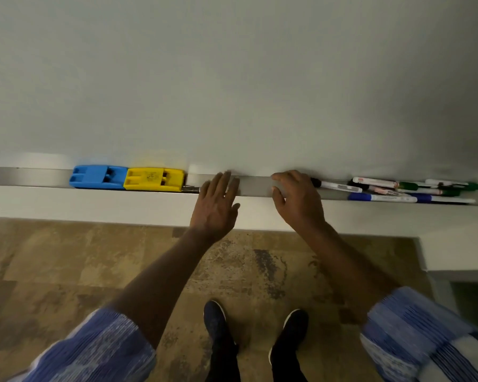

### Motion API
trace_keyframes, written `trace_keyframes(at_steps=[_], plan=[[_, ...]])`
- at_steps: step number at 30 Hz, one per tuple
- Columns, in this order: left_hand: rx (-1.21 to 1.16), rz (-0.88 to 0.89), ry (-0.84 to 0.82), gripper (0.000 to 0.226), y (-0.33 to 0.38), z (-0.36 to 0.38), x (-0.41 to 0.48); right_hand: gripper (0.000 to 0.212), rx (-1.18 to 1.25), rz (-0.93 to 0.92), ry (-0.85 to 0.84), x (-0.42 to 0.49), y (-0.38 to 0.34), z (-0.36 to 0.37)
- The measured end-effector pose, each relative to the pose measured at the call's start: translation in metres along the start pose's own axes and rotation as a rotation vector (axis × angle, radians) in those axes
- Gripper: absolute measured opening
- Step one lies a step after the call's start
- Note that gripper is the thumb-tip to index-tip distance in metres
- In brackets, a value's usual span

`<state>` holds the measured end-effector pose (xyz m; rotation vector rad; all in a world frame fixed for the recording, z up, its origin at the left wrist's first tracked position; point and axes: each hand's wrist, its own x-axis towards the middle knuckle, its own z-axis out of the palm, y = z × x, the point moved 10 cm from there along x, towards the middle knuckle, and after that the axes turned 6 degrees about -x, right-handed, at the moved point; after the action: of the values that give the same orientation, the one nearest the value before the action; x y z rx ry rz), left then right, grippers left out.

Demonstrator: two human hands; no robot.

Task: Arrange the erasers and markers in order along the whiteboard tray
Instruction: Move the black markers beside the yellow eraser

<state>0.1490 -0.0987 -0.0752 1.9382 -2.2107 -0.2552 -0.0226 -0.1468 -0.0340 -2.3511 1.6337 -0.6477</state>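
Note:
A blue eraser [95, 177] and a yellow eraser [154, 179] lie end to end on the grey whiteboard tray [255, 186], left of centre. A dark marker [191, 189] pokes out just right of the yellow eraser. Several markers with black, green and blue caps [403, 190] lie heaped on the tray's right part. My left hand [217, 206] hovers with spread fingers over the tray, just right of that dark marker. My right hand [297, 201] rests over the tray's middle, and a black-capped marker [334, 186] runs out from under its fingers; whether it is gripped is unclear.
The whiteboard [232, 78] fills the upper view. A white ledge [94, 205] runs below the tray. Brown mottled floor [66, 271] and my two dark shoes [255, 326] are below. A white cabinet corner [453, 255] stands at the right.

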Motion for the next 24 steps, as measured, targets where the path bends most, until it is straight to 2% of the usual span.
trace_keyframes(at_steps=[4,9,15,24], plan=[[0.028,0.093,-0.141,0.080,0.049,0.040,0.002,0.028,-0.156,0.064,0.075,-0.014,0.049,-0.029],[0.099,0.050,-0.199,0.093,0.074,0.063,0.003,0.030,-0.314,0.127,0.009,-0.021,0.093,-0.035],[0.124,0.021,-0.192,0.098,0.077,0.067,0.003,0.033,-0.437,0.097,-0.050,-0.016,0.109,-0.031],[0.070,0.035,-0.212,0.097,0.076,0.067,0.004,0.014,-0.516,0.067,-0.076,-0.002,0.100,-0.025]])
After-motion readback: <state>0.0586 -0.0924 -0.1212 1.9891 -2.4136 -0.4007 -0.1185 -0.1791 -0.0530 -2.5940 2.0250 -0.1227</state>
